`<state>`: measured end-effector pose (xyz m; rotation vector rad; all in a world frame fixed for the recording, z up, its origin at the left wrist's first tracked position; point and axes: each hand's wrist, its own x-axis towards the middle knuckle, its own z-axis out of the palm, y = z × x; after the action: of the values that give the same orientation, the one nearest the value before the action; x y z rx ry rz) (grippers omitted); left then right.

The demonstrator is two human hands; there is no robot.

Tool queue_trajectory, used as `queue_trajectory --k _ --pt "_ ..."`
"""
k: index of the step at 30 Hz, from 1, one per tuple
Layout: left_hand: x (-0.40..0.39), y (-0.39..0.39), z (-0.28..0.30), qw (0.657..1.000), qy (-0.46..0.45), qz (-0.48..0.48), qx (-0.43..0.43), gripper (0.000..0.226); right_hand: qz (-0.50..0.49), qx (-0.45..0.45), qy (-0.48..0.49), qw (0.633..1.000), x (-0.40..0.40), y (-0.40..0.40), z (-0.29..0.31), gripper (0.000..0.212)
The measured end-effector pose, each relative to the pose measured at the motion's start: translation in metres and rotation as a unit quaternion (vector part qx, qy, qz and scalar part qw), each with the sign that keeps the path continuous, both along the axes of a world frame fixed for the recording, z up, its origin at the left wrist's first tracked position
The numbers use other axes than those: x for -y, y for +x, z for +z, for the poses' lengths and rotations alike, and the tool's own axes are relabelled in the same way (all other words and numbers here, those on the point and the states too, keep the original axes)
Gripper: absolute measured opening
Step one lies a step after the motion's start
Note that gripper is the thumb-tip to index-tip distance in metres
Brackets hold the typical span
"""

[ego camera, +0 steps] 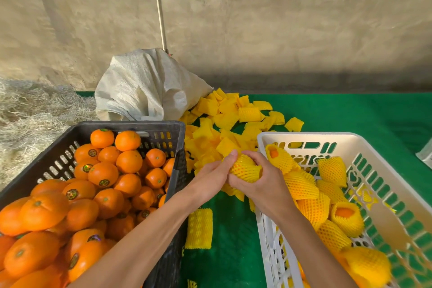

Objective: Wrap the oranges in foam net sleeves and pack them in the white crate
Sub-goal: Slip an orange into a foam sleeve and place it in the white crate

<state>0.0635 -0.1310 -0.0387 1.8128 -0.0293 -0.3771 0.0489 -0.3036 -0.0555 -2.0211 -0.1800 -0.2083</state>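
Both of your hands meet in the middle, over the green worktop [350, 112]. Your left hand [214, 176] and your right hand [261, 184] hold one orange in a yellow foam net sleeve [245, 168] between them. The fingers of both hands are curled around it, and the net covers nearly all of the orange.

At 9 o'clock from your hands sits the black crate [131, 127], piled high with bare oranges [102, 174]. Many of them have a small round sticker on top.

At 3 o'clock from your hands sits the white crate [327, 139]. Inside it lie wrapped oranges [301, 186], each in its own yellow net. They lie close together along the left side and the near part of the crate. On two of them you can see orange peel through the open end of the net.

At 12 o'clock from your hands there is a big heap of empty net sleeves [233, 114] spread on the worktop. One more empty sleeve [199, 228] lies alone at 6 o'clock from your left hand, just beside the black crate.

A white woven sack [145, 86] stands behind the black crate, touching the heap. Dry straw [30, 110] lies far off at 10 o'clock.
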Motion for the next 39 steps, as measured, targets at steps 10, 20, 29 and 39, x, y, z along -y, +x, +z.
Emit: queue_trajectory --k 10,20,29,39 --pt "0.000 0.003 -0.002 0.994 -0.028 0.094 0.040 0.042 0.005 0.019 -0.053 0.998 -0.002 -0.001 -0.004 0.087" --pt "-0.004 -0.002 0.008 0.961 -0.020 0.218 0.168 0.061 0.068 -0.070 -0.074 0.992 -0.017 -0.007 -0.002 0.112" --pt "-0.005 0.006 0.017 0.938 -0.198 0.252 -0.133 0.035 0.044 -0.085 0.196 0.976 -0.019 0.001 0.005 0.044" --pt "-0.007 -0.002 0.027 0.837 -0.401 0.072 -0.364 0.038 0.056 -0.106 0.273 0.955 -0.007 0.008 0.003 0.038"
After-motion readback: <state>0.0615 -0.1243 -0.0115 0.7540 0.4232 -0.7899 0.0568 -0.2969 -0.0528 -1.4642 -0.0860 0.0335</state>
